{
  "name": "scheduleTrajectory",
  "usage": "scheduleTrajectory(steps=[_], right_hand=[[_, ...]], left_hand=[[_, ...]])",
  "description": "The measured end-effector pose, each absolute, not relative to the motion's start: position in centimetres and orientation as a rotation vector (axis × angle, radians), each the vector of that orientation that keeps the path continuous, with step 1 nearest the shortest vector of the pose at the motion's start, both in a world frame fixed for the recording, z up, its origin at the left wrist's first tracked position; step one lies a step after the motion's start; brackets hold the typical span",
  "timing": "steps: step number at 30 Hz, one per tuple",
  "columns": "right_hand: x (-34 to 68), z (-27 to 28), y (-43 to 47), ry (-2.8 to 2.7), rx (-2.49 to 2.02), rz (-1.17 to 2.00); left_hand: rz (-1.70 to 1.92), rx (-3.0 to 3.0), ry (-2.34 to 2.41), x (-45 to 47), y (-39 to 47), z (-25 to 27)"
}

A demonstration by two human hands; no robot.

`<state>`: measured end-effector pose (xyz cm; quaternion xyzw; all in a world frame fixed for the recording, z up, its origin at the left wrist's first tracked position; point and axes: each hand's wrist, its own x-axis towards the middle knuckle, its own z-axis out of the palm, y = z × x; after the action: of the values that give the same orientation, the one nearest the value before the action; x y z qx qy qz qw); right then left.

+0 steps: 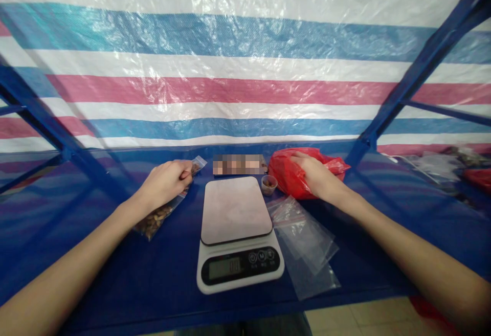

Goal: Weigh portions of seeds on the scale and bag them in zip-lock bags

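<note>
My left hand [166,182], its fingers curled closed, is on a small clear zip bag [198,164] left of the scale. A second zip bag with brown, nut-like pieces [157,221] lies under my wrist. My right hand [314,172] reaches into a crumpled red plastic bag [284,172], which hides its fingers. Between my hands stands a white digital kitchen scale [237,210] with a bare platform; its display seems to read 0.0. Close to the red bag is a small clear cup [269,185] holding some brown pieces.
Flat clear zip bags [303,239] overlap to the scale's right. Behind the scale lies a flat item [240,164] with a blurred-out face. Blue metal struts [418,75] frame the blue tabletop [153,285]. A striped tarp [230,90] hangs behind. More plastic bags [441,167] lie far right.
</note>
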<state>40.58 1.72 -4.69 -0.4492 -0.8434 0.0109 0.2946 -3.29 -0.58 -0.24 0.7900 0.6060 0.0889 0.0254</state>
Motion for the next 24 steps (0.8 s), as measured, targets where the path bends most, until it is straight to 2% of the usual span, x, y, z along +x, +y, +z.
scheduleTrajectory(steps=[6, 16, 24], right_hand=[[40.2, -3.4, 1.4, -2.255, -1.129, 0.165], [39.5, -2.1, 1.5, -2.43, -1.015, 0.208], [38.9, -1.0, 1.0, -2.495, -0.976, 0.118]], left_hand=[[0.315, 2.404, 1.885, -3.6, -0.4, -0.4], [0.332, 2.444, 1.929, -3.7, -0.4, 0.4], [0.354, 2.488, 1.946, -4.6, 0.0, 0.3]])
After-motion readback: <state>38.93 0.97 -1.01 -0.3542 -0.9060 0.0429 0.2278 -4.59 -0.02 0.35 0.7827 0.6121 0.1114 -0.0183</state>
